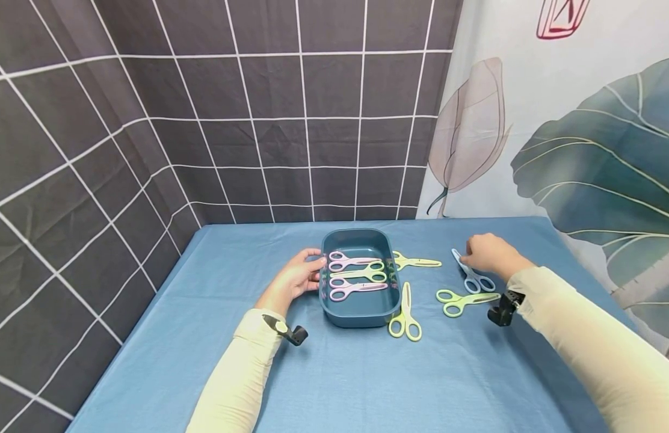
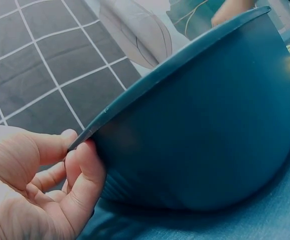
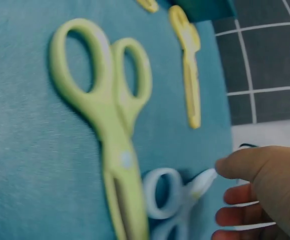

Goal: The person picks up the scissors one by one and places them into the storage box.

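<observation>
My left hand (image 1: 302,273) pinches the rim of a dark blue bin (image 1: 361,322) between thumb and fingers; the left wrist view shows this grip up close. Inside the bin lie two pink-purple pairs of scissors (image 1: 345,294) with a yellow-green pair (image 1: 361,273) between them. My right hand (image 1: 494,255) is over light blue scissors (image 1: 472,279) at the right. In the right wrist view its thumb tip is right at their blade end, and the fingers are spread apart from the thumb. Green scissors (image 3: 117,150) lie close by on the cloth.
Yellow-green scissors (image 1: 418,262) lie beside the bin's right side, and another pair (image 1: 406,310) lies near its front right corner. A blue cloth (image 1: 204,361) covers the table. Behind stand a dark grid-patterned curtain (image 1: 269,144) and a white leaf-print sheet (image 1: 529,90).
</observation>
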`<action>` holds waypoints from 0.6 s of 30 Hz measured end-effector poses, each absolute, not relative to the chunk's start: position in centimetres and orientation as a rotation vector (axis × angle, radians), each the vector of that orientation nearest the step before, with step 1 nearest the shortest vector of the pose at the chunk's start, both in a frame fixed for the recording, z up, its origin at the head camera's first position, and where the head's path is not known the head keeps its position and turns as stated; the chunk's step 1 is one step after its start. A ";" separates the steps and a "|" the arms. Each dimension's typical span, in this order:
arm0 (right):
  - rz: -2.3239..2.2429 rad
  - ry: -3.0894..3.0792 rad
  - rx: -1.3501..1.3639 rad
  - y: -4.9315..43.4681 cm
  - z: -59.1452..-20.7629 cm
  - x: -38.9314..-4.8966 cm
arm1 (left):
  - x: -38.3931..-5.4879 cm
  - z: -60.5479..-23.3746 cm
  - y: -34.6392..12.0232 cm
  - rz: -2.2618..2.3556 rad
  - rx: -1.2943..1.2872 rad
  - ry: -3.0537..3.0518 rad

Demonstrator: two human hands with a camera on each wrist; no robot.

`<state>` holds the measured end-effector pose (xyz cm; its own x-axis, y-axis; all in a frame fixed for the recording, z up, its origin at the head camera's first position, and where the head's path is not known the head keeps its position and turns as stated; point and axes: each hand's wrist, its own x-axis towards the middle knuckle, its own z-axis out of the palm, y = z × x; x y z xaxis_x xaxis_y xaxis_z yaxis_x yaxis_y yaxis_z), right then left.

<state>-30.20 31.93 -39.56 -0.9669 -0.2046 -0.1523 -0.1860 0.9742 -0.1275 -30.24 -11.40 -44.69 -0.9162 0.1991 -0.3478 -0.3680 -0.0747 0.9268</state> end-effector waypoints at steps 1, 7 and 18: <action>-0.175 2.931 -0.273 31.9 -39.9 -30.2 | -30.2 -44.7 -11.4 2.046 -0.180 1.831; -0.181 2.864 -0.194 31.9 -41.4 -30.0 | -30.2 -44.9 -11.3 2.050 -0.185 1.832; -0.245 2.844 -0.102 31.7 -41.6 -30.2 | -30.1 -44.7 -11.3 2.064 -0.174 1.813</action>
<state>-30.19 31.73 -41.58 -0.9571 -0.0938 -0.2742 -0.0454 0.9831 -0.1775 -30.15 -11.25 -44.73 -0.9176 0.2040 -0.3411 -0.3646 -0.0901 0.9268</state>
